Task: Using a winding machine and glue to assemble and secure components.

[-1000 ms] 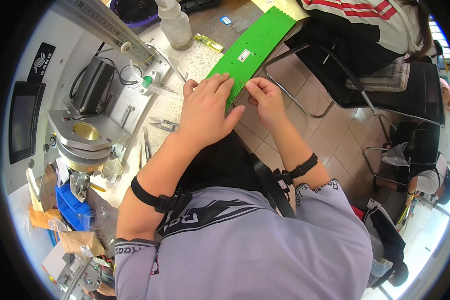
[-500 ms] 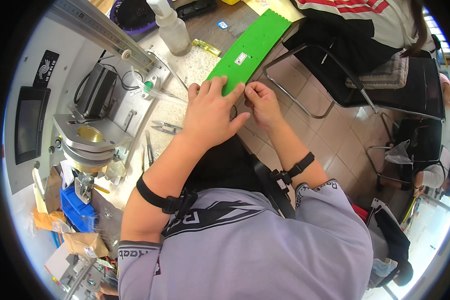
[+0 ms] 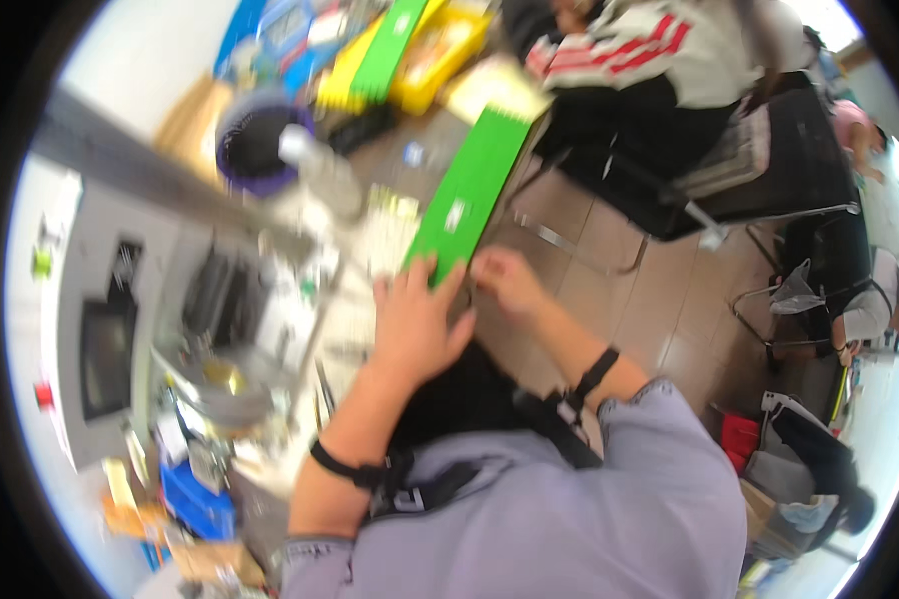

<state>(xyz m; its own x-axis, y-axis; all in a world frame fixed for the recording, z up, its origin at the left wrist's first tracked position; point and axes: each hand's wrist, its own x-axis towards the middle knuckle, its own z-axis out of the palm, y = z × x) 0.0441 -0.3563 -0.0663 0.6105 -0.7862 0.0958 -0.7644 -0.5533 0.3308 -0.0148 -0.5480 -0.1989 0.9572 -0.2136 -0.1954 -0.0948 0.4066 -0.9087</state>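
Note:
A long green board (image 3: 466, 195) with a notched far end and a small white label lies along the right edge of the workbench. My left hand (image 3: 417, 317) rests on its near end, fingers spread and palm down. Just right of that end is my right hand (image 3: 510, 282), its fingers curled into a pinch beside the board's edge. What the pinch holds, if anything, is too small and blurred to name.
Left of the board stand a blurred spray bottle (image 3: 322, 175) and a dark round tub (image 3: 260, 140). Farther off, another green board (image 3: 388, 48) lies across a yellow tray (image 3: 432, 68). A grey bench machine (image 3: 110, 339) fills the left. Black chairs and people are at the right.
My view has swung, so the scene sits lower in the picture and the yellow tray with the other green board has come into sight. Both hands stay at the near end of the board.

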